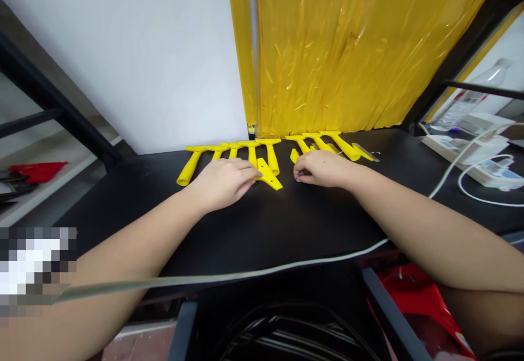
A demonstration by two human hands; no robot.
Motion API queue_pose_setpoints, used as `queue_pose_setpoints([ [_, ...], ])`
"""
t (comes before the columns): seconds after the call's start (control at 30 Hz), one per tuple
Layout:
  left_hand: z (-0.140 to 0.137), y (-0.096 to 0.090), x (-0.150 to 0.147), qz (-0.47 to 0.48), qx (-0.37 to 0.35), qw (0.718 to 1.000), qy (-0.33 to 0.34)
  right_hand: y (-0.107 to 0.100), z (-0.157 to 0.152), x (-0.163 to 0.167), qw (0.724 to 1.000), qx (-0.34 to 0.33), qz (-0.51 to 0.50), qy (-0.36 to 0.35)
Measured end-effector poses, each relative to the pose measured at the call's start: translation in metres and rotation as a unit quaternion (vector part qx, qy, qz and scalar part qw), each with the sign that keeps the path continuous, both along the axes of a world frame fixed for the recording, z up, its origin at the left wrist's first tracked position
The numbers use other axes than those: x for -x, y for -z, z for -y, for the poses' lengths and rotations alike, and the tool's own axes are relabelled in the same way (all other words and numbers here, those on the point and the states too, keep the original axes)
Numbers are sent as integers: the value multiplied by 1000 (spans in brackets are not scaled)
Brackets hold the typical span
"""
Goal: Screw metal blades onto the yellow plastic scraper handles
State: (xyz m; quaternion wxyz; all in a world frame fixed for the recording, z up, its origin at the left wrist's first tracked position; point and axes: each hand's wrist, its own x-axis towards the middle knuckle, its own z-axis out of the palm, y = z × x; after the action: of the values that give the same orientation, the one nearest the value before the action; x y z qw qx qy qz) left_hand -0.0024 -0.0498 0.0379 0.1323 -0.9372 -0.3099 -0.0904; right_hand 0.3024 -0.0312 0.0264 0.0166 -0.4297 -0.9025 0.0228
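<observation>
My left hand [227, 181] is closed on a yellow scraper handle [269, 176], whose flat, flared head with small holes points to the right. To the right of it, my right hand [317, 168] is pinched shut over the black table. Something small and dark shows between its fingertips, too small to name. Behind both hands lie several more yellow scraper handles, in a left group [190, 166] and a right group [341, 145], their wide heads toward the back. A yellow piece with a thin blade-like strip [365, 152] lies at the right end.
Yellow wrapped film [352, 50] and a white panel [135, 50] stand behind the black table [262, 230]. At the right are white power strips [475, 154] with cables and a plastic bottle [470, 96]. A pale cord [245, 274] crosses the front edge.
</observation>
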Motion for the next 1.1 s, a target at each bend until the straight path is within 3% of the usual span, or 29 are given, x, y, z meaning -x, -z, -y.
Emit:
queue_pose_setpoints([
  [0.17, 1, -1, 0, 1, 3, 1000, -6, -1, -2, -3, 999, -42, 12, 27],
  [0.3, 1, -1, 0, 27, 22, 999, -14, 1, -9, -4, 986, -109, 5, 122],
  [0.47, 3, -2, -3, 130, 85, 987, -46, 1, -14, -3, 976, -108, 3, 190],
  [0.53, 3, -2, -6, 210, 135, 966, -68, -2, -12, -4, 974, -109, -31, 197],
  [0.63, -3, 1, -15, 328, 222, 912, -102, -7, -5, -7, 970, -100, -128, 179],
  [0.77, -19, 5, -37, 374, 293, 867, -150, -13, 2, -10, 961, -75, -221, 146],
  [0.87, -31, 4, -58, 339, 298, 872, -190, -17, -1, -15, 949, -97, -220, 201],
  [0.97, -39, 1, -77, 279, 226, 910, -206, -22, -6, -23, 938, -79, -221, 255],
  [1.1, -44, 5, -96, 276, 199, 918, -202, -29, -7, -37, 946, -10, -244, 214],
])
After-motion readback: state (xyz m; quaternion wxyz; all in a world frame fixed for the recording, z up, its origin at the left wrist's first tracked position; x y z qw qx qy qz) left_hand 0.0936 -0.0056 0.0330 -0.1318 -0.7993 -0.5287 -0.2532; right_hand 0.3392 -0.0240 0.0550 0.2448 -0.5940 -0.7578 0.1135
